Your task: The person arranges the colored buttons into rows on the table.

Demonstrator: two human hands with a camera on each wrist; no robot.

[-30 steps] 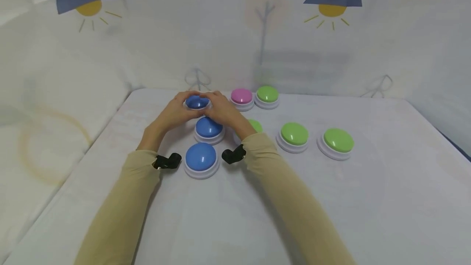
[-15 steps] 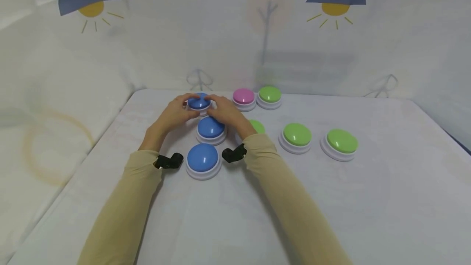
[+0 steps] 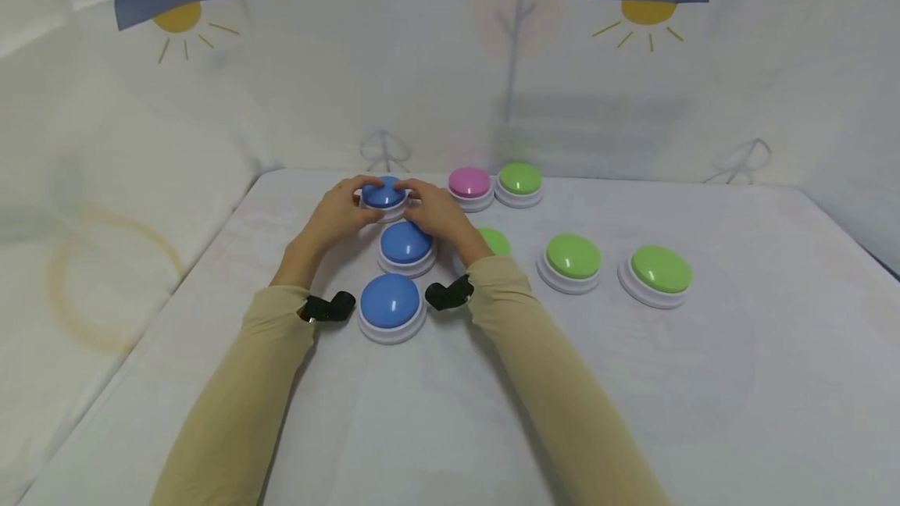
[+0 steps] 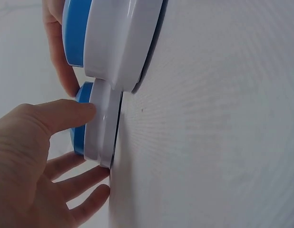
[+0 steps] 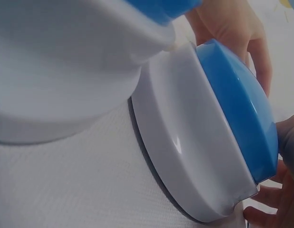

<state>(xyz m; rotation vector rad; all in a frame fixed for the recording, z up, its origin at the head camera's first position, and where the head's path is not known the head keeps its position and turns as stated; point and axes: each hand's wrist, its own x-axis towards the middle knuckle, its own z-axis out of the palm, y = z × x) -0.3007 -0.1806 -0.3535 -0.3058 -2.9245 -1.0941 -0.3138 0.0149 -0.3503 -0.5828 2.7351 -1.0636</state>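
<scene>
Fingers of the left hand (image 3: 332, 217) and right hand (image 3: 441, 217), partly curled, hold the farthest blue button (image 3: 383, 194) between them. It sits on the white surface (image 3: 415, 420), behind 2 more blue buttons (image 3: 390, 301) and left of 1 pink button (image 3: 469, 181).

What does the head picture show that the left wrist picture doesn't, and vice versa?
Only the head view shows the pink button, green buttons and tan sleeves. Only the left wrist view shows the lower fingers of the left hand spread beside the white base of the far blue button. Both share that button, another blue button beside it, that hand and part of the right hand.
</scene>
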